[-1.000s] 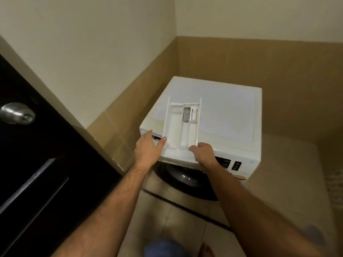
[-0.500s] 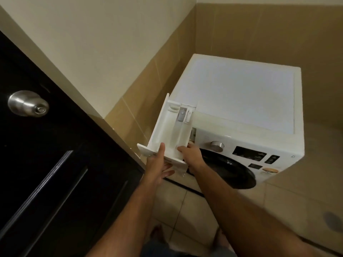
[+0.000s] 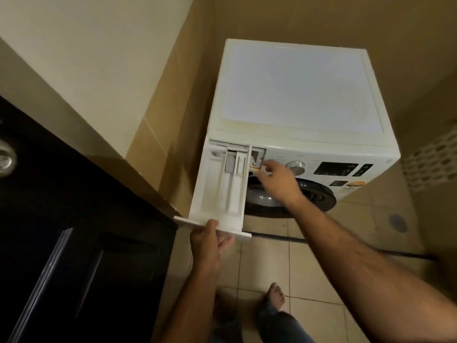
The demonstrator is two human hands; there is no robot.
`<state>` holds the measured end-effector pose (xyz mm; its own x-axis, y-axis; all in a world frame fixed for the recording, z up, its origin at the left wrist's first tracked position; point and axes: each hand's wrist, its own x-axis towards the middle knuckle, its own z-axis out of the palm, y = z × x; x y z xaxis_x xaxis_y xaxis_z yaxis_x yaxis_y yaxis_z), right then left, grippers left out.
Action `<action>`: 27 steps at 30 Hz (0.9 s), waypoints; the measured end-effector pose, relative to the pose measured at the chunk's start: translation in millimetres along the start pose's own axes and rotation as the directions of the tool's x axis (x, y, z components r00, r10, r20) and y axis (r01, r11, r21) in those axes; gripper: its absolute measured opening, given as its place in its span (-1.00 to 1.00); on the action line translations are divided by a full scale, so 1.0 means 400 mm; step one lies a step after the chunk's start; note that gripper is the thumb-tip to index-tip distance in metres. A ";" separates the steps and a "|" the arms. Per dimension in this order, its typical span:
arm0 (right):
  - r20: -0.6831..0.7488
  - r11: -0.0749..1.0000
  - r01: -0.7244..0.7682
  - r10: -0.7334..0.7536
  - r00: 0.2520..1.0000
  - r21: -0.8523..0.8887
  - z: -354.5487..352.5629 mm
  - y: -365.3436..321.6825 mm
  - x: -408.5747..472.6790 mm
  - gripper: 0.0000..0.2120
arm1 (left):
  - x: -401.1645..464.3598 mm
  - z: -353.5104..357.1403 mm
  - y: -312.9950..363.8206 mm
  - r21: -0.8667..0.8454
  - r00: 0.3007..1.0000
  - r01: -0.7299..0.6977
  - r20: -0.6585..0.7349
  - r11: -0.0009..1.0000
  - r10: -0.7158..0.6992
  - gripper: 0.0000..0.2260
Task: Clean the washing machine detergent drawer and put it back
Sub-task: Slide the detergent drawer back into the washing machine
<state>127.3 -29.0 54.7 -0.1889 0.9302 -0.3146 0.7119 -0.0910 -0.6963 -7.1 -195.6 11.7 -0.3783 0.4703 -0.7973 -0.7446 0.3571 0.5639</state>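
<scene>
**Drawer nearly out, one hand carrying it**

The detergent drawer [image 3: 222, 189] hangs far out of the washing machine [image 3: 296, 100], only its rear end in the slot. The left hand [image 3: 206, 240] pinches its front panel; the right hand [image 3: 277, 178], fingers loosely spread, reaches beside the slot — contact unclear. Pulled crooked, it could jam — or drop to the tiled floor [image 3: 284, 263].

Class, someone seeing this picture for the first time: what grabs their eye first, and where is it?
The long white detergent drawer juts from the washing machine at centre, its front panel in the left hand. The right hand reaches beside its slot. A dark door fills the left.
</scene>
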 end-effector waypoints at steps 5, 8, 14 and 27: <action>-0.173 0.955 0.073 -0.127 0.977 -0.288 -0.089 0.003 0.141 -0.47 | 0.033 -0.050 -0.048 0.022 1.000 0.024 -0.002 0.999 -0.024 -0.64; -0.094 0.909 0.063 -0.111 0.989 -0.412 -0.092 0.000 0.217 -0.36 | 0.056 -0.059 -0.055 0.018 0.999 0.030 -0.014 0.999 -0.030 -0.64; 0.018 0.738 0.157 -0.192 0.981 -0.656 -0.030 0.016 0.299 -0.63 | 0.096 -0.039 -0.054 0.046 1.000 0.027 0.006 0.999 -0.027 -0.62; -0.064 0.692 0.116 -0.229 0.971 -0.712 0.024 0.104 0.320 -0.15 | 0.143 0.010 -0.063 0.059 1.000 -0.012 0.003 0.998 0.012 -0.76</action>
<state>126.2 82.9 -20.6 -0.3031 0.9471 -0.1054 0.9526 0.2983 -0.0595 -7.8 -174.3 -47.1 -0.3853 0.4772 -0.7898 -0.7062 0.3984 0.5853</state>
